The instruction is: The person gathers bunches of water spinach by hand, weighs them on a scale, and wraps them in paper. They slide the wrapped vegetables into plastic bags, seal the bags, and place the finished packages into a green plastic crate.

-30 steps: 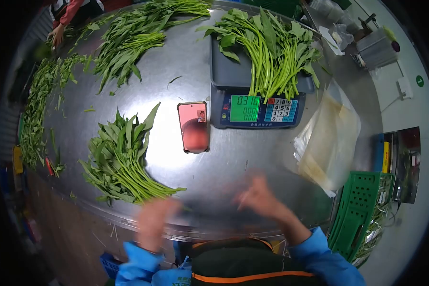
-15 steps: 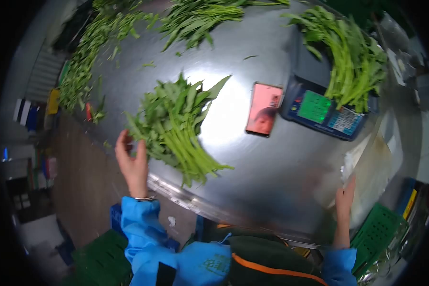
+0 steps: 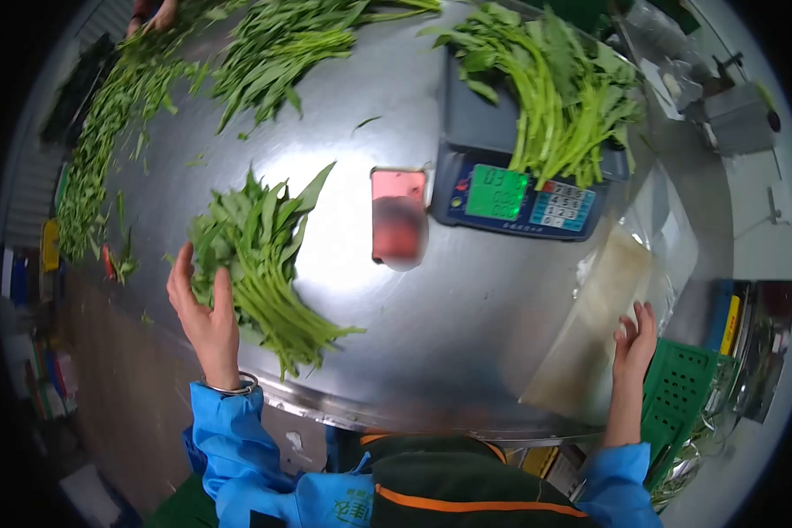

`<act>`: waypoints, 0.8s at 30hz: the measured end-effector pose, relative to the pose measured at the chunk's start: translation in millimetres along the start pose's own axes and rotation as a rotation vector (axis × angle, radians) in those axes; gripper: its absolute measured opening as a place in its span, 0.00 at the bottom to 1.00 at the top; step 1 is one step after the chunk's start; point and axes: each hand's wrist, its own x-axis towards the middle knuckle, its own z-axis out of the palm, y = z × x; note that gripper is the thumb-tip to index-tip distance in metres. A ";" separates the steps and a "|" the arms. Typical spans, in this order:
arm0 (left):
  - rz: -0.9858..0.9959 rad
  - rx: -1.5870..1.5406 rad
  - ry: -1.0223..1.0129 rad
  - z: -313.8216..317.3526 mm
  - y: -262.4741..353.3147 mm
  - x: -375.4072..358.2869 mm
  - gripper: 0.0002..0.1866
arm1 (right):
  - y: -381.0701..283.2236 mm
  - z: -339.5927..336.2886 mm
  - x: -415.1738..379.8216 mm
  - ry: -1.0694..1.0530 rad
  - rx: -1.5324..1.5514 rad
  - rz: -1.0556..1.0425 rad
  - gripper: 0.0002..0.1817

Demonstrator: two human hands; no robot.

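Note:
A bunch of leafy green vegetables (image 3: 260, 273) lies on the metal table (image 3: 449, 334), its stems pointing toward the front edge. My left hand (image 3: 207, 321) is at the left side of this bunch, thumb and fingers apart, fingertips right at the leaves. On the right, my right hand (image 3: 634, 343) is raised over clear plastic bags (image 3: 603, 326), its fingers apart and slightly curled with nothing in them. Another bunch of greens (image 3: 554, 106) rests on the digital scale (image 3: 519, 198), whose green display is lit.
A phone (image 3: 398, 211) lies left of the scale. More greens (image 3: 290, 48) are at the back, and a loose heap (image 3: 106, 145) lines the left edge. Another person's hand (image 3: 160, 16) reaches in at the upper left. A green crate (image 3: 678, 383) stands at the right.
The view has turned to the right, so the table's contents appear further left. My right hand has lifted off the plastic bags and its fingers have spread. My left hand stays beside the bunch.

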 end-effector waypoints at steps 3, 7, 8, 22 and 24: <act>0.120 -0.195 -0.093 28.2 55.6 36.8 0.24 | -26.9 9.5 27.2 -0.085 0.181 0.038 0.29; -0.012 -0.718 -0.543 67.4 123.6 75.6 0.26 | -53.8 41.9 40.3 -0.300 0.127 0.018 0.28; -0.135 -0.920 -0.761 79.2 140.7 82.6 0.27 | -60.4 52.8 44.5 -0.291 0.134 0.014 0.28; -0.337 -1.262 -1.012 290.9 295.4 56.2 0.38 | -82.0 243.6 127.2 -0.481 -0.254 -0.419 0.40; -0.207 -1.450 -0.989 291.2 295.8 43.7 0.32 | -67.8 243.1 124.6 -0.362 -0.117 -0.513 0.38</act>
